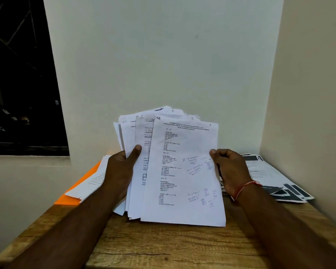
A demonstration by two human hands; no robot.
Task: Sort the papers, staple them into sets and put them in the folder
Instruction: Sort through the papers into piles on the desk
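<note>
I hold a fanned stack of printed papers (140, 133) upright above the wooden table (163, 245). My left hand (122, 167) grips the stack's left side, thumb on the front. My right hand (229, 171) pinches the right edge of the front sheet (182, 171), a page of typed questions with blue handwritten notes and a "7" in its top corner. An orange folder (70, 197) lies at the table's left with a white sheet (91, 183) on it. No stapler is visible.
More printed papers with dark blocks (275, 181) lie spread at the table's right, against the wall. White walls close in behind and to the right. A dark window (23, 74) is on the left. The table's front edge is near me.
</note>
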